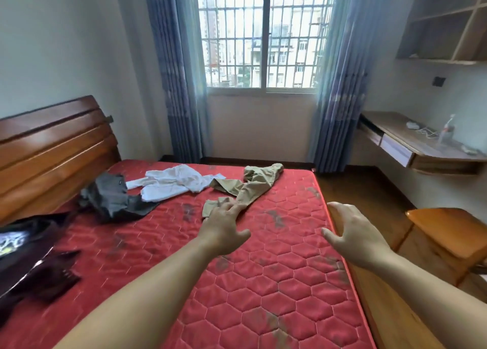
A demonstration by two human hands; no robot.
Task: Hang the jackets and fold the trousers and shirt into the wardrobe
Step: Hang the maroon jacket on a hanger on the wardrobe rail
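**Trousers run away from your left hand toward the window**

Mattress (276, 269) first: red, quilted, carrying every garment. Across it, the khaki trousers (253, 185) lie crumpled with their long axis going diagonally from a near leg end up to a bunched far end by the mattress's far edge. Your left hand (224, 230) is the nearer one; its straight fingers reach the near leg end (touching, it seems, not yet gripping). Your right hand (353, 238) hovers spread and empty over the bed's right edge, well apart from the cloth. Pulling toward yourself looks like the natural next move.
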